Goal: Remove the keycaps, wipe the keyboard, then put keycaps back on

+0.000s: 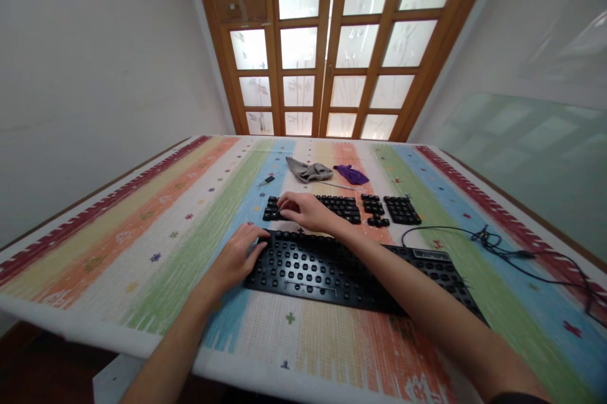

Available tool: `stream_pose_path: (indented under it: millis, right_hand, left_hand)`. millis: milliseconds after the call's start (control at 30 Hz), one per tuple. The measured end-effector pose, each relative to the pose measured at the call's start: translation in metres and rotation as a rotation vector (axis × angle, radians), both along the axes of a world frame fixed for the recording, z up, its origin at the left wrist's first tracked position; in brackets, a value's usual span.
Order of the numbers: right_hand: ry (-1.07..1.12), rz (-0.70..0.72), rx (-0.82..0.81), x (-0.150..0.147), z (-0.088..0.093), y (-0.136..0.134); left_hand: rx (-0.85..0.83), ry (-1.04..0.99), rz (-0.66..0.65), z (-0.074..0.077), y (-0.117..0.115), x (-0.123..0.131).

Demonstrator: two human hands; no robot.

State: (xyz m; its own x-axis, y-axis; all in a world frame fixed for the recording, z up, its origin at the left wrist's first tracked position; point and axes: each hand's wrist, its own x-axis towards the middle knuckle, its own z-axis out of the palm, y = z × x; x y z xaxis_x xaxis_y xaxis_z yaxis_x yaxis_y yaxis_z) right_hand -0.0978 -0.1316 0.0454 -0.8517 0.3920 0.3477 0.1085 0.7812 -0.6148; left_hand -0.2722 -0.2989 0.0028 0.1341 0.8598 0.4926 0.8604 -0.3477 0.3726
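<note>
A black keyboard base (308, 270) with its key sockets bare across most of the face lies at a slant in front of me. My left hand (239, 255) rests at its upper left corner, fingers and thumb closed on the edge there. Beyond the base, loose black keycaps (339, 207) are laid out in keyboard order. Over the left end of that layout is my right hand (303, 209), its fingertips curled together down at a keycap. That keycap is mostly hidden by the fingers. My right forearm crosses above the base and covers part of it.
A grey cloth (310, 171) and a purple cloth (351, 174) lie farther back, with a thin rod (336, 186) before them. A small black-ended tool (268, 181) is left of them. The black cable (502, 252) runs right over the striped tablecloth (190, 233).
</note>
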Motion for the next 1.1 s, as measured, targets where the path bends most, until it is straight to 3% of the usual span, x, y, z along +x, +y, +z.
stream_pose_path:
  millis: [167, 300, 733, 1100]
  right_hand:
    - [-0.005, 0.062, -0.063, 0.026, -0.007, -0.037]
    - [0.003, 0.053, 0.014, 0.031, -0.014, -0.051]
    - [-0.147, -0.04, 0.391, 0.016, -0.03, -0.065]
    - [-0.166, -0.07, 0.372, 0.014, -0.031, -0.068]
  left_hand:
    - [-0.008, -0.024, 0.009, 0.002, -0.002, 0.001]
    - [0.019, -0.003, -0.037, 0.003, -0.002, 0.002]
    - [0.085, 0.062, -0.06, -0.001, 0.0, 0.005]
    - [0.101, 0.035, -0.053, -0.002, 0.002, 0.005]
